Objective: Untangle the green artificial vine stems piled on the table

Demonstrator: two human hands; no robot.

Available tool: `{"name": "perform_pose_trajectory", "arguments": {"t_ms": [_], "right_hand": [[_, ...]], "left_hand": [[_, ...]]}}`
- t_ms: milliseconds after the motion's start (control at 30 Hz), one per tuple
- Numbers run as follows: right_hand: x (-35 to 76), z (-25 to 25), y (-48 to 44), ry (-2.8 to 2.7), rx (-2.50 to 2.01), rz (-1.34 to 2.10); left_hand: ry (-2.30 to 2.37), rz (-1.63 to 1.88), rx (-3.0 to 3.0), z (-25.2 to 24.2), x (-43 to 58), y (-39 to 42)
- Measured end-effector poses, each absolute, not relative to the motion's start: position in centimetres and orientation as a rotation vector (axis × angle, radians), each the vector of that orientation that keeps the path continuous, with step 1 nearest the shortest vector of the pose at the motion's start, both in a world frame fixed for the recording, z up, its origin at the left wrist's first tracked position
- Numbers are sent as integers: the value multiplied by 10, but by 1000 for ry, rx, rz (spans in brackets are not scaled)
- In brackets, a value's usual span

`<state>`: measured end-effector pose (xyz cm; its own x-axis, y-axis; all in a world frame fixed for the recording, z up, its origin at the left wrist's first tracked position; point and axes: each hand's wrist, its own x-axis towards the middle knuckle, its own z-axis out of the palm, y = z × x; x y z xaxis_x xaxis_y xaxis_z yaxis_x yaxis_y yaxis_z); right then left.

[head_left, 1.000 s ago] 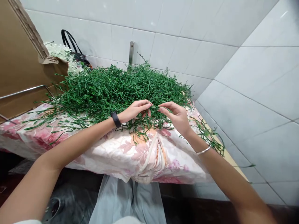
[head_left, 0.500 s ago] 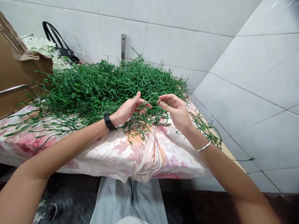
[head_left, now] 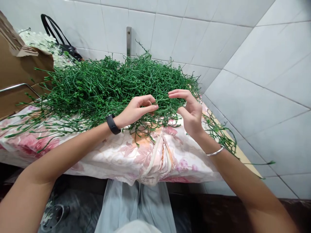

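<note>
A big tangled heap of thin green artificial stems [head_left: 104, 81] with small budded tips lies across the table. My left hand [head_left: 139, 110], with a black band on the wrist, is at the heap's front edge. Its thumb and fingertips come together on green stems, though exactly how many is hidden. To the right, my right hand [head_left: 190, 111] is held over the heap's front right part. Its thumb and fingers are spread apart in a C shape, with nothing visible between them. A silver bangle [head_left: 215, 151] circles that wrist.
A floral cloth [head_left: 116, 158] covers the table. Loose stems [head_left: 222, 137] lie at its right edge beside the tiled wall [head_left: 267, 97]. At left stand a cardboard box [head_left: 21, 77], white flowers [head_left: 39, 45] and a black bag [head_left: 70, 50]. A metal bracket [head_left: 128, 40] is on the back wall.
My left hand has turned, its raised thumb coming down to its fingertips at the stems. My right hand has opened from a pinch and moved slightly right. The view has shifted a little.
</note>
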<state>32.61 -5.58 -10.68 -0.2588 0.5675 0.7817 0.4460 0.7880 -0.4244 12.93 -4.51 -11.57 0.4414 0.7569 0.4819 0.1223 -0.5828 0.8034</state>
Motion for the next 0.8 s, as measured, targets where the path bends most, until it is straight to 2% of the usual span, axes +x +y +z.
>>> {"name": "perform_pose_trajectory", "arguments": {"t_ms": [133, 233, 400, 667, 800], "right_hand": [[326, -107, -59, -2004, -720, -145], [325, -108, -60, -2119, -714, -194], [323, -109, -61, -2212, -649, -147], [321, -112, -56, -2260, -493, -281], [320, -113, -54, -2258, -486, -282]], "left_hand": [[862, 1090, 2529, -116, 128, -48], [841, 1037, 2747, -117, 126, -48], [841, 1056, 2871, -118, 123, -44], [713, 1077, 3104, -122, 123, -40], [767, 1231, 3051, -123, 121, -39]]}}
